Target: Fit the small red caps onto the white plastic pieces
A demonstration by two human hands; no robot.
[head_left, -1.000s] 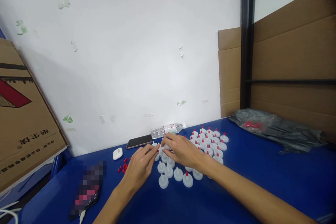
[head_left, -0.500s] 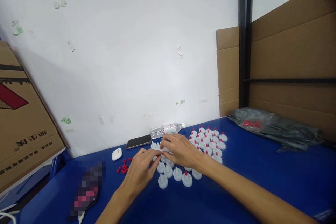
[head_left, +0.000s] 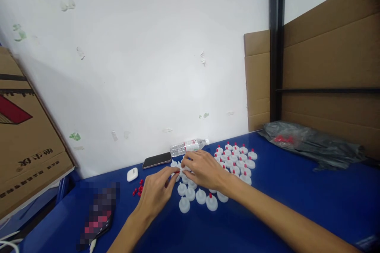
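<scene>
On the blue table (head_left: 291, 197) stand several small white plastic caps (head_left: 190, 194), many with a red tip (head_left: 237, 157). My left hand (head_left: 157, 192) pinches a small red plug between its fingertips. It meets my right hand (head_left: 203, 169), whose fingers are closed on a white cap over the cluster's left end. A little heap of loose red plugs (head_left: 138, 189) lies just left of my left hand.
A water bottle (head_left: 188, 146) and a dark phone (head_left: 156, 159) lie by the white wall, a white earbud case (head_left: 132, 174) nearby. A grey plastic bag (head_left: 314, 145) sits at right, cardboard (head_left: 26, 134) at left, another phone (head_left: 99, 215) near the front.
My left hand has drawn in slightly and its fingertips now pinch a red plug against the cap under my right hand. The view shifted a little.
</scene>
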